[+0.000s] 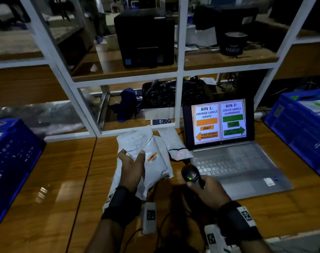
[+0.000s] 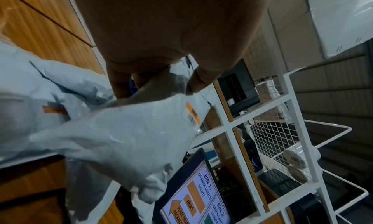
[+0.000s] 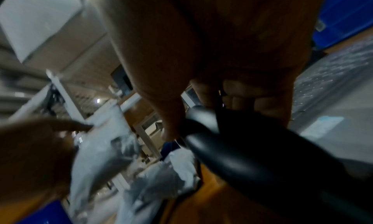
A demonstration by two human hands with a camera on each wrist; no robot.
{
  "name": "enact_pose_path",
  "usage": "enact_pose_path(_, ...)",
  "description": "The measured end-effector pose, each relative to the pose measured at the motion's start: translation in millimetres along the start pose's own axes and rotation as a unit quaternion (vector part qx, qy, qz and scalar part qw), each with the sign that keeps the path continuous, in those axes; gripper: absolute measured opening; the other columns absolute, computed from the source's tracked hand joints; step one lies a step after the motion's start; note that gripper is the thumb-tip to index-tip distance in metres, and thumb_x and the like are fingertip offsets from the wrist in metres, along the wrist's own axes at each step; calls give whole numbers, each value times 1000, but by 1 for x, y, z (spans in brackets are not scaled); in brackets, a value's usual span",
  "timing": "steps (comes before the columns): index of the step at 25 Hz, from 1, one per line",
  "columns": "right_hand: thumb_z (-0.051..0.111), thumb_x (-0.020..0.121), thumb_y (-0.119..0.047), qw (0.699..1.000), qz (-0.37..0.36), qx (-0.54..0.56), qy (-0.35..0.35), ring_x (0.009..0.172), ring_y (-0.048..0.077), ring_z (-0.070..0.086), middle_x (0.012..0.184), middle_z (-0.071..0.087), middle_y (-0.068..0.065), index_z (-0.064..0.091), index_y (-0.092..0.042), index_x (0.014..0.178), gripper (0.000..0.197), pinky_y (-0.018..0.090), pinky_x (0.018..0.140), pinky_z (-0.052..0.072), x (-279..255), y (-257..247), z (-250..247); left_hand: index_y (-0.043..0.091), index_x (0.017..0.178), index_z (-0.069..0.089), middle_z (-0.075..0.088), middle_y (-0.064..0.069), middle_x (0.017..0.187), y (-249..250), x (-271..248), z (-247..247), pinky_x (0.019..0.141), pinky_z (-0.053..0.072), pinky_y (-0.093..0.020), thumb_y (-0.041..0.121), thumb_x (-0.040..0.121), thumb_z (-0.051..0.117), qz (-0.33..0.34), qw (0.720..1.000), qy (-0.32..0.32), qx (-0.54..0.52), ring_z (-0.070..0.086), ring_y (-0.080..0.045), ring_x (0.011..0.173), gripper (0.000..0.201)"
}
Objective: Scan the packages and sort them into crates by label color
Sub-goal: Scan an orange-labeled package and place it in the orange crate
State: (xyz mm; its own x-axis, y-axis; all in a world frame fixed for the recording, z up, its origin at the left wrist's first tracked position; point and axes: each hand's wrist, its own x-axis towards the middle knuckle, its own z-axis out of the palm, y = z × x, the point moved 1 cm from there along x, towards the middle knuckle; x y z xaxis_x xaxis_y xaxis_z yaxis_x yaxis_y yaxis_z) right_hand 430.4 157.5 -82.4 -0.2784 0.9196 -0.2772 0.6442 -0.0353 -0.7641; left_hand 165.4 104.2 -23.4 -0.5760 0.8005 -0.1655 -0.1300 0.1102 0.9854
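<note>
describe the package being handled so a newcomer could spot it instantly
Start at the open silver laptop on the wooden table; left of it lies a pile of grey plastic mailer bags. The one meant is the grey mailer bag gripped by the left hand. It alone shows a small orange barcode label facing up.

A grey package [image 1: 151, 161] with an orange label [image 1: 152, 156] lies tilted over other grey mailers [image 1: 175, 145], apparently lifted; blue crates [image 1: 11, 152] flank the desk
</note>
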Motion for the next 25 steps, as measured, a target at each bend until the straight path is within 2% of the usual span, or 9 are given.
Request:
enact_pose_path(2,69,95,-48,997,-3,80,1,62,23,69,65,70,1,67,-15,84,34,34,58,54,-2,-10,-17,14,129,54,71,-7,113,-6,-2,8,94,56,-47,42,103,63,34,999,23,16,69,-29,106,40)
enact_pose_path(5,59,101,-48,987,-11,158,-10,52,23,61,63,68,12,61,-12,84,40,35,52,48,-10,-30,-31,1,115,64,69,-26,98,-16,-10,13,75,57,-49,56,97,60,61,997,36,43,68,-47,94,57)
enact_pose_path(8,58,103,-39,976,-14,207,-70,50,24,55,67,69,18,60,-13,80,35,31,49,41,-26,-53,-32,8,124,66,66,-39,111,-19,-17,14,85,58,-59,51,101,59,67,996,36,49,62,-62,103,49)
enact_pose_path(11,56,103,-32,968,-29,224,-113,50,26,52,65,68,20,61,-11,76,35,29,47,39,-33,-66,-26,26,127,65,74,-16,118,-18,-25,12,94,58,-57,65,89,62,63,996,58,31,69,-43,109,55)
enact_pose_path(13,55,103,-31,966,-44,219,-131,48,26,53,65,68,20,62,-9,78,34,29,47,40,-36,-70,-22,28,123,66,77,-5,114,-22,-26,7,89,58,-49,68,85,64,55,996,71,25,70,-35,105,56)
enact_pose_path(16,57,101,-35,963,-54,228,-131,46,25,53,64,67,19,64,-16,73,34,30,47,40,-37,-71,-15,27,122,65,77,1,115,-22,-32,3,95,58,-58,65,87,65,55,995,82,26,72,-30,110,52)
enact_pose_path(20,59,84,-61,968,-94,201,-115,59,25,57,75,66,25,65,-13,83,49,40,61,42,-28,-66,-5,24,137,62,74,5,129,-14,-36,-3,103,56,-49,43,102,66,55,995,80,23,69,-20,121,40)
enact_pose_path(23,59,79,-65,969,-109,195,-105,58,24,58,73,68,20,66,-10,86,56,40,61,43,-30,-66,3,19,139,62,74,-3,128,-18,-35,-9,89,59,-35,33,106,61,64,995,70,15,70,-28,118,35)
enact_pose_path(25,59,77,-64,966,-110,206,-110,53,24,59,69,69,19,65,-7,85,58,36,55,44,-31,-66,6,16,139,62,75,-2,127,-17,-38,-10,80,60,-25,30,107,60,68,995,67,6,72,-23,115,35)
